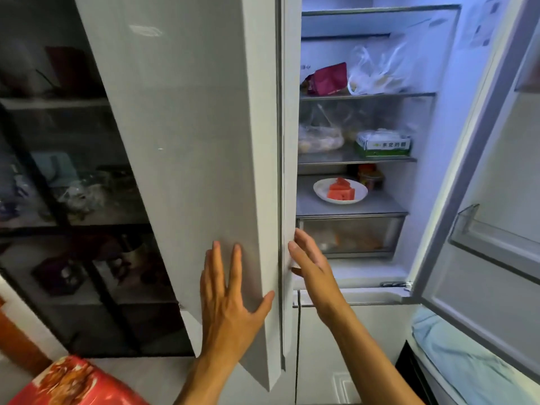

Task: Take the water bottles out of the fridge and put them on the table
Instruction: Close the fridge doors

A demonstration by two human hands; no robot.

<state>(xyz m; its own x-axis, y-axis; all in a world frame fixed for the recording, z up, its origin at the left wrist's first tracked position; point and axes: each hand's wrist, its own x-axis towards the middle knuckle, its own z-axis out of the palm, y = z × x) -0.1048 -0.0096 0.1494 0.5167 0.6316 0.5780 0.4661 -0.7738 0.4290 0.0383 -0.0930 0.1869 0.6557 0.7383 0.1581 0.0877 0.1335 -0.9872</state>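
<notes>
Fridge shelves (356,159) with food on them.
A maroon packet (328,78) and a clear bag (380,71) sit on the upper shelf; a green-and-white box (382,143) lies below; a white plate (340,192) of watermelon (341,190) rests lower still.

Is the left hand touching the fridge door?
Touching. The head view shows the left hand lying flat on the front of the left fridge door, fingers straight and thumb spread against the panel near its edge.
</notes>
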